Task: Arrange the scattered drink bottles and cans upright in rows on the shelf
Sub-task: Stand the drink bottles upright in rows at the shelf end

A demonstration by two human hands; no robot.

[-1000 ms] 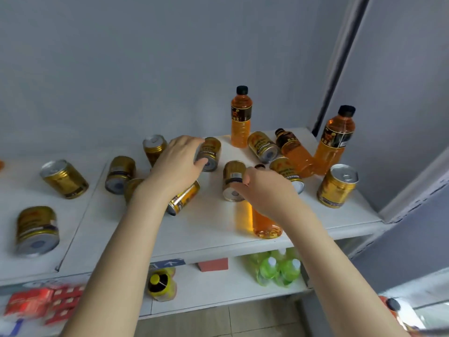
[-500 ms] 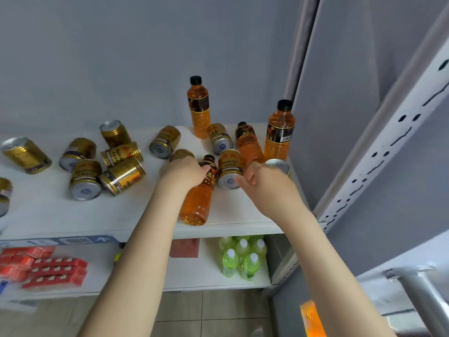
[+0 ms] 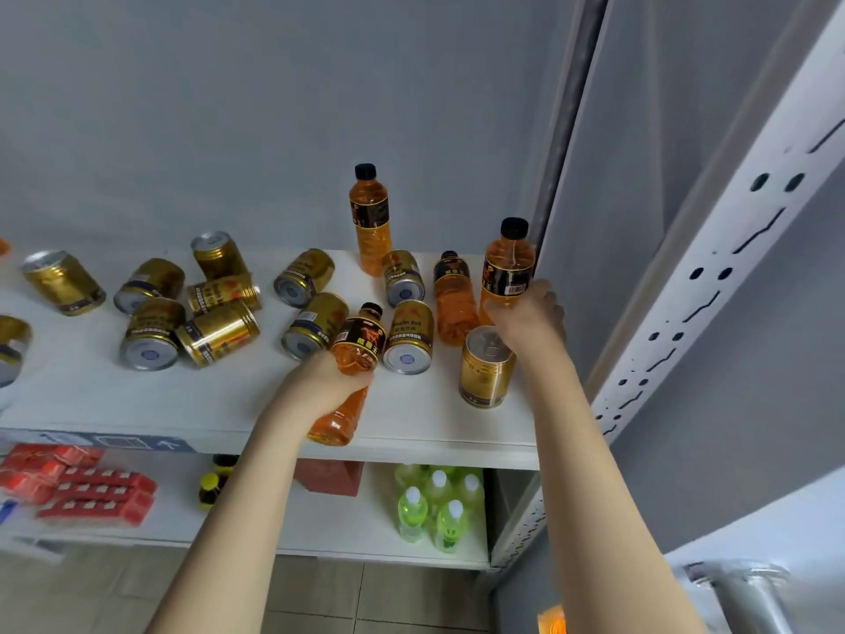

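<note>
On the white shelf (image 3: 114,395) lie several gold cans on their sides. My left hand (image 3: 320,386) grips an orange bottle (image 3: 354,354) that lies near the front edge, cap pointing away. My right hand (image 3: 530,313) holds the lower part of an upright orange bottle (image 3: 507,267) at the shelf's right end. Another orange bottle (image 3: 370,221) stands upright at the back. One more orange bottle (image 3: 452,299) lies on its side between them. A gold can (image 3: 484,368) stands upright just below my right hand.
A white perforated shelf post (image 3: 686,313) rises at the right, close to my right hand. The lower shelf carries green bottles (image 3: 434,505), a red box (image 3: 329,478) and red packets (image 3: 82,487). A grey wall backs the shelf.
My right hand moved from the lying can to the upright bottle at the right end. My left hand slid down the lying bottle's body. The view shifted slightly.
</note>
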